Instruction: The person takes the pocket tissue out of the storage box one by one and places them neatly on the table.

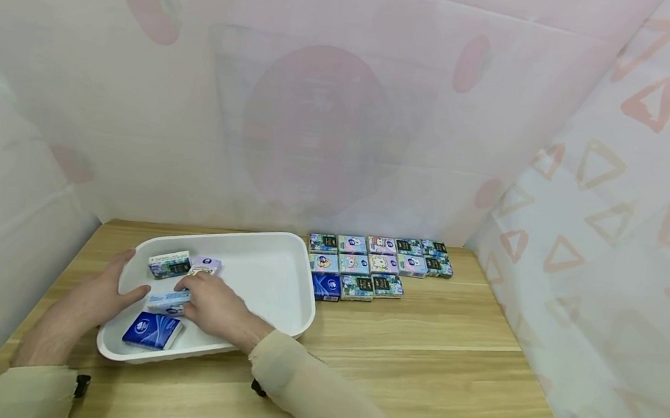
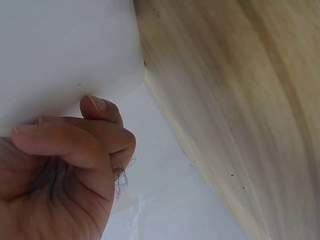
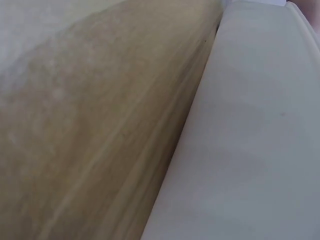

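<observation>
A white plastic tray (image 1: 263,281) stands on the left of the table. My left hand (image 1: 94,294) holds its left wall, with curled fingers (image 2: 65,142) against the outside and the thumb over the inside. Inside the tray, my right hand (image 1: 216,304) pinches the right end of a light blue tissue pack (image 1: 165,302). A purple tissue pack (image 1: 209,264), partly covered by that hand, lies just beyond. A dark floral tissue pack (image 1: 170,265) sits near the tray's back left, and a dark blue pack (image 1: 152,331) at its front left. The right wrist view shows no fingers clearly.
Several tissue packs (image 1: 355,264) lie in rows on the wooden table (image 1: 418,352), right of the tray. A dark blue pack (image 1: 326,286) is at the front left of these rows. Printed white sheets (image 1: 316,138) enclose the table at the back and sides.
</observation>
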The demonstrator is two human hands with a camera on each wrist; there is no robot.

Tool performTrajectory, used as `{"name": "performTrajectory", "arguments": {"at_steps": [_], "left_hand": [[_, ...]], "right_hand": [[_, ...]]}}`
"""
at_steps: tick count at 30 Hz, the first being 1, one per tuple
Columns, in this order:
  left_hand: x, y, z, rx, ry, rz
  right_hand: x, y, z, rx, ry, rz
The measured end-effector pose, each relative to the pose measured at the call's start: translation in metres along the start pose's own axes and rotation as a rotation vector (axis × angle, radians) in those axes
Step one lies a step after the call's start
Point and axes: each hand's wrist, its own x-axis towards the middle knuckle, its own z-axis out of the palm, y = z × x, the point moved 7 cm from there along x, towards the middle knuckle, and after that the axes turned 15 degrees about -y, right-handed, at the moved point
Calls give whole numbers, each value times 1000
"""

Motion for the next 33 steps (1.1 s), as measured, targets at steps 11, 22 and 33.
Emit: {"name": "performTrajectory", "arguments": {"at_steps": [11, 22, 33], "left_hand": [[0, 0, 2, -36, -35, -36], [2, -4, 6, -91, -72, -81], [1, -4, 6, -97, -72, -76]], "right_hand": [[-18, 15, -13, 118, 43, -5], [-42, 37, -33, 294, 95, -60], [-72, 72, -65, 463, 154, -75]]}}
